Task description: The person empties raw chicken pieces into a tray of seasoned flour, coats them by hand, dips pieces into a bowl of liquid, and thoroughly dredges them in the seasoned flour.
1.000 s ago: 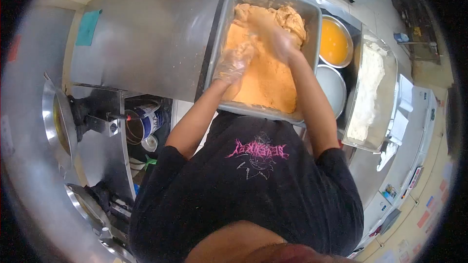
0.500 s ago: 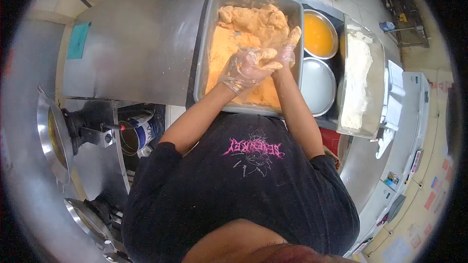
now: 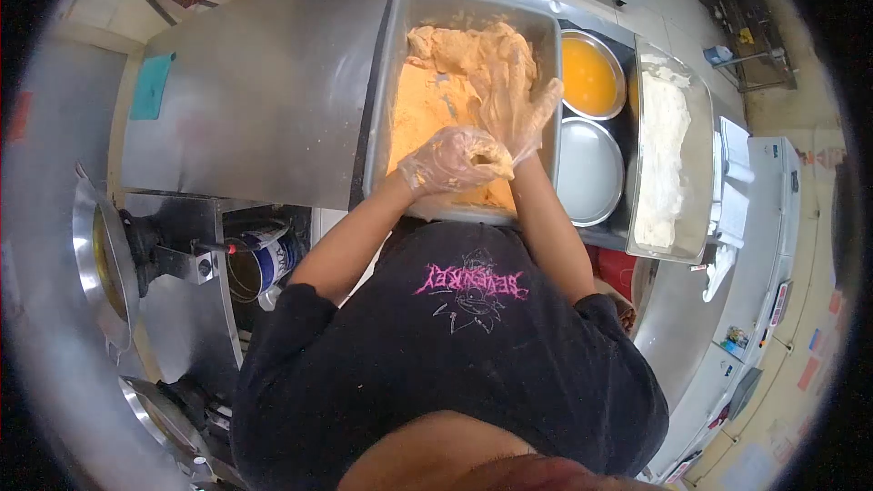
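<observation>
Both hands wear clear plastic gloves dusted with orange crumbs. They are over a deep grey tub (image 3: 556,18) holding orange breading flour (image 3: 423,114). My left hand (image 3: 455,162) has its fingers curled into a ring at my right wrist, where it appears to pinch the loose cuff of the right plastic glove. My right hand (image 3: 514,109) is open, fingers stretched away from me and thumb out to the right, holding nothing. Beyond the hands, lumpy coated pieces (image 3: 446,47), perhaps chicken, lie along the tub's far side, partly behind my right fingers.
Right of the tub stand a round pan of orange-yellow liquid (image 3: 589,73), a round pan of pale liquid (image 3: 587,173) and a rectangular pan with white flour (image 3: 664,155). A teal cloth (image 3: 152,86) lies on the steel table at left. Woks (image 3: 100,264) sit on burners lower left.
My left hand has drawn back toward me and curled at the right wrist. My right hand has opened, its fingers now stretched out and plainly visible.
</observation>
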The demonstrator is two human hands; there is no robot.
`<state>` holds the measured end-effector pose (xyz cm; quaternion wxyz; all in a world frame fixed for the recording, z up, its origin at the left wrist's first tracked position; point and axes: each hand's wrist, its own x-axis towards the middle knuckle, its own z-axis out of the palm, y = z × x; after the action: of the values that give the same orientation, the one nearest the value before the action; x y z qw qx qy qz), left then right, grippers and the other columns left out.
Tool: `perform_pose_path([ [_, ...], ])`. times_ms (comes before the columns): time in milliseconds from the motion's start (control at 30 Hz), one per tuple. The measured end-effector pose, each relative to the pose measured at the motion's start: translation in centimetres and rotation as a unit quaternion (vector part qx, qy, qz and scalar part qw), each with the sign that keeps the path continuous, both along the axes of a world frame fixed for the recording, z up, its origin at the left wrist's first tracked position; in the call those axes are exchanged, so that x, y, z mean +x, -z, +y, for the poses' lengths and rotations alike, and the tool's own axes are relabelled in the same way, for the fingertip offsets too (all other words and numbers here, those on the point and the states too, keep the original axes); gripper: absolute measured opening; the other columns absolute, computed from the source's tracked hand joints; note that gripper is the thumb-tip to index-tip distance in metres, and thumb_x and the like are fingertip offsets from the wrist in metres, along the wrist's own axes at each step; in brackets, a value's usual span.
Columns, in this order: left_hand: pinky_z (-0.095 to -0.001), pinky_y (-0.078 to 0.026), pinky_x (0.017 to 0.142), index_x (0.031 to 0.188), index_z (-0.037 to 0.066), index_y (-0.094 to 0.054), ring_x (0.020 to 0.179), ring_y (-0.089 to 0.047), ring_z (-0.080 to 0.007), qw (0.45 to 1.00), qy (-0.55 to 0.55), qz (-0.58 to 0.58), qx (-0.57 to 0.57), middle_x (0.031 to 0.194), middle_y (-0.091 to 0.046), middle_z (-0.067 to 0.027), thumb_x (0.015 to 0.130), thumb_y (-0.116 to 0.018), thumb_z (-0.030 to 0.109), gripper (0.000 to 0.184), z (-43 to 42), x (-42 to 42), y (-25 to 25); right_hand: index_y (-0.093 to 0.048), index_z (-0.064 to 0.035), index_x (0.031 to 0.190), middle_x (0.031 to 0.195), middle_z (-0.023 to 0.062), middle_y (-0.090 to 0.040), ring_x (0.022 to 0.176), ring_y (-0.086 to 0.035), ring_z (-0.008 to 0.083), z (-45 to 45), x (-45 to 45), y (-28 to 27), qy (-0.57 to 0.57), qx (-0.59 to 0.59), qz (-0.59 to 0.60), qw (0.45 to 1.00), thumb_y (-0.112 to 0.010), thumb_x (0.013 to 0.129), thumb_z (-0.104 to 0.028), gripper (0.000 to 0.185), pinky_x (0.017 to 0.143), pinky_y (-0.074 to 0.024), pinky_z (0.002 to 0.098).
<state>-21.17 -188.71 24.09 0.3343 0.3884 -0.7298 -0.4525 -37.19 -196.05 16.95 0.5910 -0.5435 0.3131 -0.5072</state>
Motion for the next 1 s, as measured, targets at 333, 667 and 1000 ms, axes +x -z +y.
perform_pose_path([
  [333,-0.0278,-0.056,0.075,0.125,0.000,-0.067,0.091,-0.069,-0.0134,0.928,-0.171,0.264,0.198,0.105,-0.074,-0.0034,0.094,-0.075,0.018,0.037,-4.3,2.9,-1.4,-0.014,-0.0197,0.166,0.167,0.0180,-0.025,0.140,-0.043,0.0406,5.2,-1.9,-9.1,-0.170,0.246,-0.339,0.892,-0.041,0.088,-0.086,0.106,0.115,-0.0384,0.0525],
  [667,-0.0252,-0.053,0.064,0.111,0.002,-0.073,0.080,-0.067,-0.0098,0.905,-0.201,0.235,0.291,0.101,-0.076,-0.0056,0.096,-0.071,0.015,0.019,-3.4,3.5,0.8,-0.011,-0.0120,0.166,0.164,0.0232,-0.030,0.112,-0.059,0.0261,7.3,-5.0,-9.0,-0.203,0.246,-0.167,0.933,-0.050,0.092,-0.075,0.105,0.093,-0.0490,0.0363],
  [1000,-0.0255,-0.052,0.060,0.113,0.002,-0.073,0.077,-0.066,-0.0097,0.894,-0.249,0.221,0.298,0.096,-0.074,-0.0046,0.098,-0.069,0.013,0.019,-3.8,4.4,6.9,-0.025,-0.0135,0.163,0.158,0.0227,-0.039,0.125,-0.054,0.0312,7.0,-5.8,-7.7,-0.179,0.270,-0.112,0.939,-0.048,0.098,-0.062,0.084,0.104,-0.0425,0.0422],
])
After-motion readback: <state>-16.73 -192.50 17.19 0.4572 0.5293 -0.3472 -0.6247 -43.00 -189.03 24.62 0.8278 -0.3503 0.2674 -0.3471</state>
